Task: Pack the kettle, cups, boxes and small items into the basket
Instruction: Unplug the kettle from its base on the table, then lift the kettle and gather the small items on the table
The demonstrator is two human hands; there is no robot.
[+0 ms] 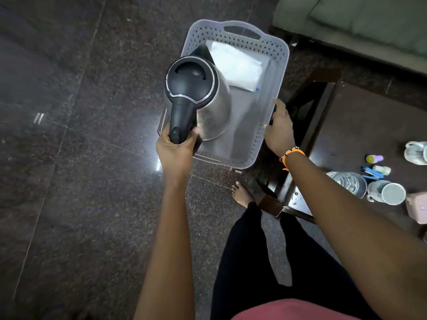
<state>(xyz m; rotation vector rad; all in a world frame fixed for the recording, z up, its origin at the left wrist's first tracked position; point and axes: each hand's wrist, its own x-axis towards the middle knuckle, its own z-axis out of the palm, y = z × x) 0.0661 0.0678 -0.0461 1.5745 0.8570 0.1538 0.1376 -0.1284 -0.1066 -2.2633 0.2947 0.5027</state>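
Observation:
A steel kettle (215, 105) with a black lid and handle hangs over the near left part of a pale perforated basket (275, 58). My left hand (178, 148) is shut on the kettle's black handle. My right hand (280, 132) grips the basket's right rim. A white flat packet (238, 65) lies in the basket's far half. On the dark table to the right stand two white cups (388, 192) (416, 152), a glass bowl (349, 181), small bottles (374, 158), a blue item (370, 173) and a pink box (418, 207).
The basket rests on a small stool above a dark polished stone floor (69, 135). The dark wooden table (360, 125) stands at the right, a green sofa (360, 21) at the top right. My bare foot (242, 195) and black trouser leg are below the basket.

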